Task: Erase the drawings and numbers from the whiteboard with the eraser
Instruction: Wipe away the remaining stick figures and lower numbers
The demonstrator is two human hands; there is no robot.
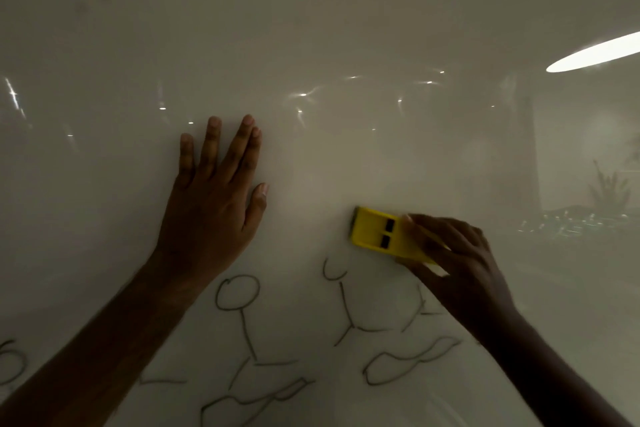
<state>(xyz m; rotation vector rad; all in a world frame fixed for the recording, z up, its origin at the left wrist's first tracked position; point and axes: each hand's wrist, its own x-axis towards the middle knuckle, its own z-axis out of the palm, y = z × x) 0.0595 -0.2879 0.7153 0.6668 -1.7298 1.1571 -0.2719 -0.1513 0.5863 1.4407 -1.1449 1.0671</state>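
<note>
Gripping yellow eraser (388, 236), right hand (457, 263); left hand (214, 204) flat, fingers spread, on whiteboard (311, 28).

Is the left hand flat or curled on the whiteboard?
Flat: the left hand lies palm-down, fingers spread, on the whiteboard.

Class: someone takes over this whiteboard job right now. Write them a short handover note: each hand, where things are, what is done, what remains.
Left hand: flat on the whiteboard, fingers spread, holding nothing.
Right hand: grips the yellow eraser, pressed to the board above the right stick figure.
Done: that figure's head is partly wiped; the board above is clean.
Left: the left stick figure, the right figure's remaining lines, the shapes below, and the marks at the far left edge.
</note>
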